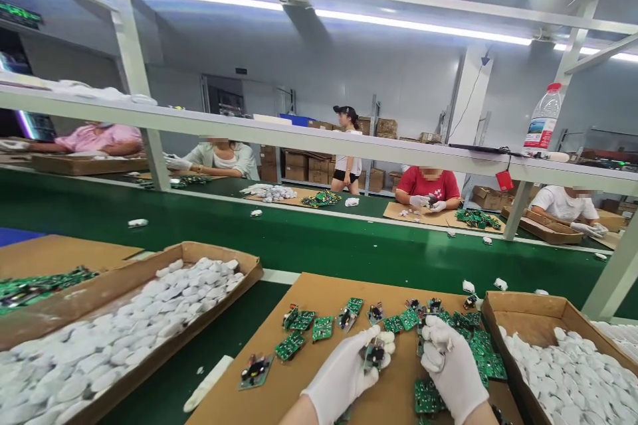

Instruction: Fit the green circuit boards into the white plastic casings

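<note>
My left hand [349,368], in a white glove, pinches a small circuit board [375,354] with its dark components facing up. Close to its right, my gloved right hand [451,365] has its fingers closed on a flat white oval piece [432,357]. Both hands are over a brown cardboard sheet [279,388]. Scattered on the sheet are several green boards [322,328], some component side up, such as the board at the left [255,370]. More boards [486,352] lie in a heap behind and beside my right hand, which partly covers them.
Shallow cardboard trays of white oval pieces stand at left [194,345] and right [523,312]. Beyond runs a green conveyor belt [319,249] carrying small white bundles [468,287]. An overhead shelf [299,136] holds a plastic bottle [543,119]. Co-workers sit opposite; one person walks behind.
</note>
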`<state>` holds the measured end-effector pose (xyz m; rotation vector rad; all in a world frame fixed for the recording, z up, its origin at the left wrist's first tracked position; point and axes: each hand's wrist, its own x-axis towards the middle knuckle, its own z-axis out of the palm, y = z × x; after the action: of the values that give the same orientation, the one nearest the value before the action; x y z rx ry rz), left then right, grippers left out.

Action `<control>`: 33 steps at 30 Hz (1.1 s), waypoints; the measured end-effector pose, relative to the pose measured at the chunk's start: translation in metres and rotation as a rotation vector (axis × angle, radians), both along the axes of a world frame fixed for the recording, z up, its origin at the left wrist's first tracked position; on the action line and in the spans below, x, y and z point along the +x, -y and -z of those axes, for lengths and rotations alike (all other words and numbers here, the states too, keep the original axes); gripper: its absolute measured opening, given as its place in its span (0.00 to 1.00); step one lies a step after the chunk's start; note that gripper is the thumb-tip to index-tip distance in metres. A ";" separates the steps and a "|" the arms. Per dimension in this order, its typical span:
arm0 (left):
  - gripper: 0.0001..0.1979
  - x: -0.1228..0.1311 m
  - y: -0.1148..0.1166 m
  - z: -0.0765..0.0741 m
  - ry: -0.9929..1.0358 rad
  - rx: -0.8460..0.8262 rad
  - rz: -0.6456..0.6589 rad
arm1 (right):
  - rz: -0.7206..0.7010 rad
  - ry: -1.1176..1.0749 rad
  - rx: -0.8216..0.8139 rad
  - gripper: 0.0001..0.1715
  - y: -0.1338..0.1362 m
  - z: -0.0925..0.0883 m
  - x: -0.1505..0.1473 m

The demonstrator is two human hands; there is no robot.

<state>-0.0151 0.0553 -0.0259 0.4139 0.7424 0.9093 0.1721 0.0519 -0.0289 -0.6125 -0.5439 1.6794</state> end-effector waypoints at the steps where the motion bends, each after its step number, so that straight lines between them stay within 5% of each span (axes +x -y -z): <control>1: 0.09 0.000 0.000 0.000 0.008 -0.005 -0.001 | 0.008 0.024 -0.007 0.17 0.001 0.000 0.000; 12: 0.09 0.000 0.006 -0.012 0.052 0.000 0.001 | 0.034 0.167 -0.019 0.23 0.002 0.003 -0.004; 23: 0.10 -0.003 0.001 -0.010 0.016 -0.046 0.005 | -0.169 -0.020 -0.072 0.11 0.006 -0.020 0.000; 33: 0.11 -0.003 0.005 -0.014 -0.100 0.025 0.017 | -0.113 -0.043 -0.086 0.09 0.002 -0.001 0.003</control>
<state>-0.0183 0.0504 -0.0122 0.4903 0.8182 0.8872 0.1753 0.0494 -0.0283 -0.6155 -0.4845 1.8260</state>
